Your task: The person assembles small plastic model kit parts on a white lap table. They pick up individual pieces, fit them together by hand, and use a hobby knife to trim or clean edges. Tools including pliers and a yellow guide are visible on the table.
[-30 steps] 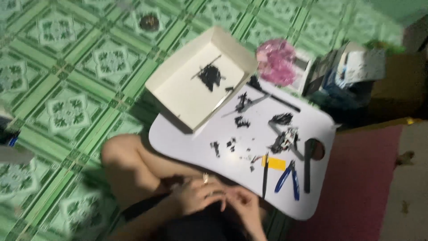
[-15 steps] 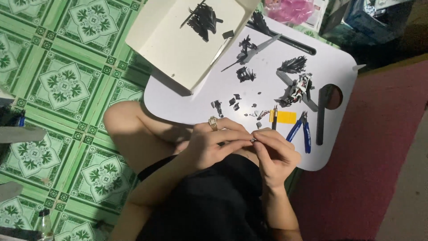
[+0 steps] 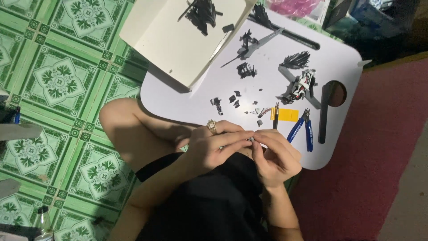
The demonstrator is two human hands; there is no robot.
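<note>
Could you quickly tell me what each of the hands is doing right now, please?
Left hand: closed, fingertips pinching a tiny grey part.
Right hand: closed, fingertips meeting the same tiny part over the white lap table.

Pinched part (image 3: 251,140) — too small, indistinct

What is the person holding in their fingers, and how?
A tiny grey piece, pinched between the fingertips of the left hand and right hand; which part cannot be told.
</note>
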